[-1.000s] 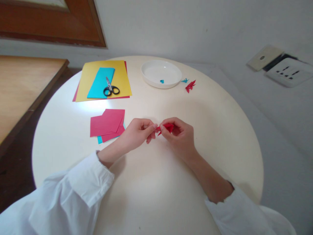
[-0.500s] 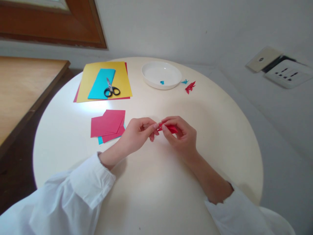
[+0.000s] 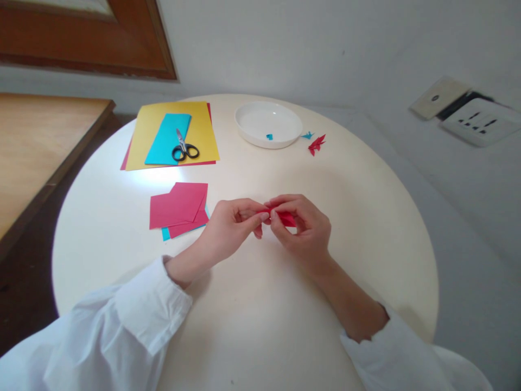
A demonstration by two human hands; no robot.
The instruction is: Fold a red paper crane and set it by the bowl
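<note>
Between my two hands, above the middle of the round white table, is a small piece of folded red paper. My right hand is closed on it, thumb and fingers pinching its near part, with a red point showing under the palm side. My left hand pinches the paper's left end with thumb and forefinger. The fingertips of both hands almost meet and hide most of the fold. Left of my left hand lie red paper pieces with a bit of blue paper beneath.
Scissors rest on folded blue paper, over yellow and red sheets. A white dish holds a small blue scrap. Beside it lie small blue and red folded paper shapes. A wall socket is at right.
My left fingers have shifted slightly right, closer to my right fingertips. The red paper has turned a little, its right end now lower. Everything else lies where it was.
</note>
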